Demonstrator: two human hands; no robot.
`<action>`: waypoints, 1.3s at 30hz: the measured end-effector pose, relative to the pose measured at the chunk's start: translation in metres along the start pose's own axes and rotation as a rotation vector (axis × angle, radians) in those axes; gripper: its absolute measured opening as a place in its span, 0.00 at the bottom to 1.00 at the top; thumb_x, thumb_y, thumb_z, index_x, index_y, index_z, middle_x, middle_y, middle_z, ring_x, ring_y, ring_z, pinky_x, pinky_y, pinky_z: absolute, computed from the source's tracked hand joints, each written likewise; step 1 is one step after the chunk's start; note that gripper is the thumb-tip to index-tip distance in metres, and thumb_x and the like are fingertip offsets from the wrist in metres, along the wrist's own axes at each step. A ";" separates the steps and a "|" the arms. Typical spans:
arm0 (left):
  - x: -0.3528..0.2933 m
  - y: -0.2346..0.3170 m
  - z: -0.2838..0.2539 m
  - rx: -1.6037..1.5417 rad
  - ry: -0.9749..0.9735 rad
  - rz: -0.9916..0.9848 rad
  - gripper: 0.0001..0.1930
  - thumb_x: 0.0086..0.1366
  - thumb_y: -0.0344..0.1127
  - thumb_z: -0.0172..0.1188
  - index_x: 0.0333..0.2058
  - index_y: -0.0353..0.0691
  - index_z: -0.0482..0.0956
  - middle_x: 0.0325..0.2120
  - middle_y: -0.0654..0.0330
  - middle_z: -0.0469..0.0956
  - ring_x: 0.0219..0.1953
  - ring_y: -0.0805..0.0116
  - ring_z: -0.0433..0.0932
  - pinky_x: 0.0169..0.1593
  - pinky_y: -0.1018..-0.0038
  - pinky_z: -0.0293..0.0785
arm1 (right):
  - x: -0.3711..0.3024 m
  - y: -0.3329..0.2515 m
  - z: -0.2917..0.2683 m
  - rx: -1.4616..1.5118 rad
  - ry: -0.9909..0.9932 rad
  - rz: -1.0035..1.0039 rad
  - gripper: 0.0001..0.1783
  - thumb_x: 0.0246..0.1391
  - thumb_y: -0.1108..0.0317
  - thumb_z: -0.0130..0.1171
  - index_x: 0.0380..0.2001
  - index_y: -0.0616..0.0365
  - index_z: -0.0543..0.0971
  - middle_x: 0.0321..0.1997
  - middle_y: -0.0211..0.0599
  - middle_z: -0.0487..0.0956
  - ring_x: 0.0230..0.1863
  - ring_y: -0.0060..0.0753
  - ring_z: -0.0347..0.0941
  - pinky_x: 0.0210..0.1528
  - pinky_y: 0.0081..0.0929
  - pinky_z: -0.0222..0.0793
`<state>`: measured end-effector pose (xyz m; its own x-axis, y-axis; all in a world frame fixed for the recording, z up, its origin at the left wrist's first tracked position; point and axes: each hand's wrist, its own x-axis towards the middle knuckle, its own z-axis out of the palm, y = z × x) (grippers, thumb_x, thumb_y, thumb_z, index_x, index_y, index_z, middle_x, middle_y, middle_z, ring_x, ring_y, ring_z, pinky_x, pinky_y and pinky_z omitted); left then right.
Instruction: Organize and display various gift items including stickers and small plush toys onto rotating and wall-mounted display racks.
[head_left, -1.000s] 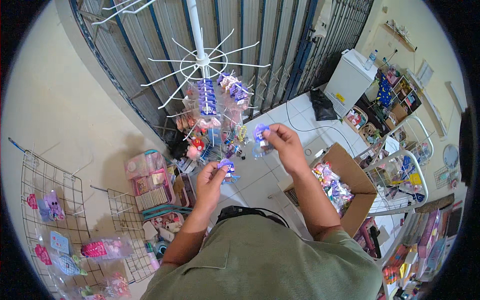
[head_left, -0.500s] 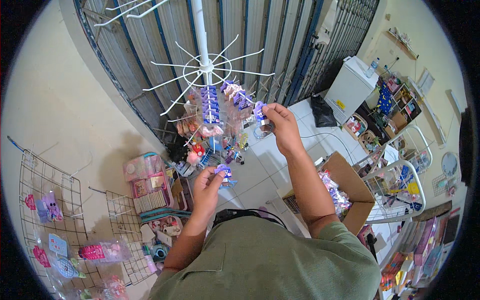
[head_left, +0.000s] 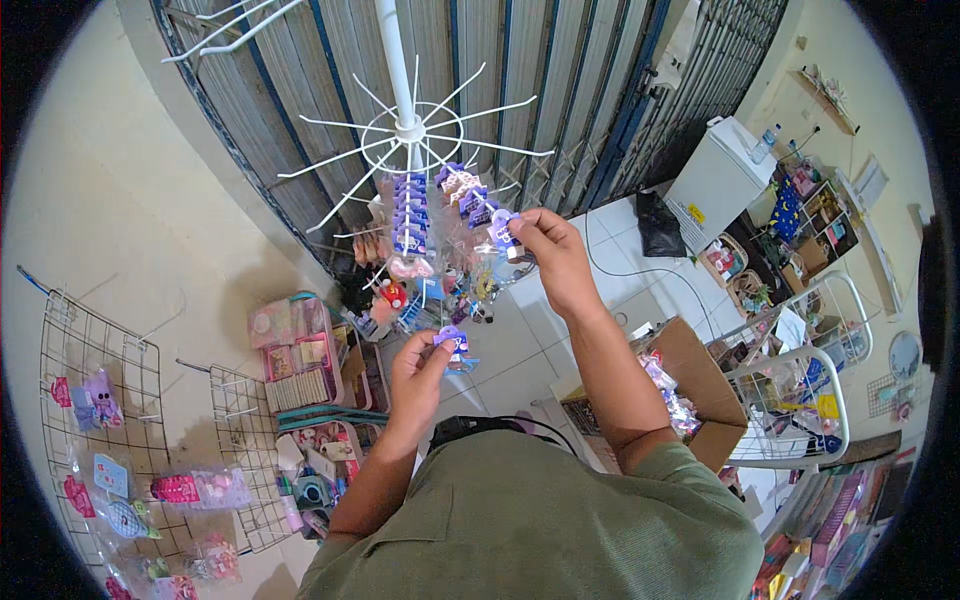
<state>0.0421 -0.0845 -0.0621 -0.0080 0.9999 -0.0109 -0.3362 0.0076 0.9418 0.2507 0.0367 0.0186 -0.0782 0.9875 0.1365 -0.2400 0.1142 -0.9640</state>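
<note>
Between the thumb and fingers of my right hand (head_left: pixel 557 258) is a purple hang-tag card (head_left: pixel 502 234), held at the outer end of a row of similar cards (head_left: pixel 470 200) on a hook of the white display rack (head_left: pixel 408 128). Whether its hole is over the hook tip I cannot tell. Lower and to the left, my left hand (head_left: pixel 418 372) pinches another purple-topped card (head_left: pixel 452 342), with something bluish hanging below it. A second row of purple cards (head_left: pixel 409 215) fills the neighbouring hook. Below the rows hang clear packets and small coloured trinkets (head_left: pixel 392 298).
An open cardboard box (head_left: pixel 716 400) of small packets stands at the right, beside a white wire basket rack (head_left: pixel 790 400). Wire grids with packaged goods (head_left: pixel 100 400) lean along the left wall, near a pink bin (head_left: pixel 300 345). A folding metal shutter (head_left: pixel 520 90) closes off the back.
My right hand has moved left with its card, from beside the rack to the end of the card row. My left hand stays nearly in place, still pinching its card. The view has shifted slightly.
</note>
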 end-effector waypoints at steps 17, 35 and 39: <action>-0.002 0.003 -0.001 0.060 0.062 0.040 0.05 0.72 0.30 0.58 0.43 0.36 0.78 0.36 0.63 0.82 0.38 0.78 0.79 0.44 0.77 0.77 | 0.054 -0.046 -0.014 -0.566 -0.284 -0.307 0.09 0.56 0.73 0.66 0.41 0.57 0.86 0.37 0.26 0.77 0.31 0.16 0.68 0.34 0.17 0.64; 0.000 -0.002 -0.002 0.050 0.088 0.074 0.06 0.72 0.31 0.57 0.43 0.36 0.79 0.36 0.61 0.83 0.37 0.75 0.80 0.43 0.74 0.77 | 0.080 -0.039 0.000 -0.606 -0.356 -0.274 0.06 0.61 0.72 0.61 0.39 0.63 0.83 0.34 0.26 0.79 0.33 0.15 0.70 0.35 0.20 0.66; 0.001 0.001 -0.001 0.053 0.095 0.069 0.06 0.72 0.31 0.58 0.43 0.36 0.79 0.36 0.61 0.83 0.37 0.76 0.80 0.43 0.74 0.77 | 0.082 -0.038 0.009 -0.531 -0.350 -0.269 0.09 0.61 0.71 0.58 0.40 0.63 0.83 0.33 0.30 0.81 0.33 0.16 0.73 0.36 0.21 0.69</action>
<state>0.0413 -0.0837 -0.0619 -0.1190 0.9926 0.0252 -0.2818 -0.0581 0.9577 0.2450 0.1119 0.0688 -0.4115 0.8345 0.3665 0.2049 0.4765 -0.8549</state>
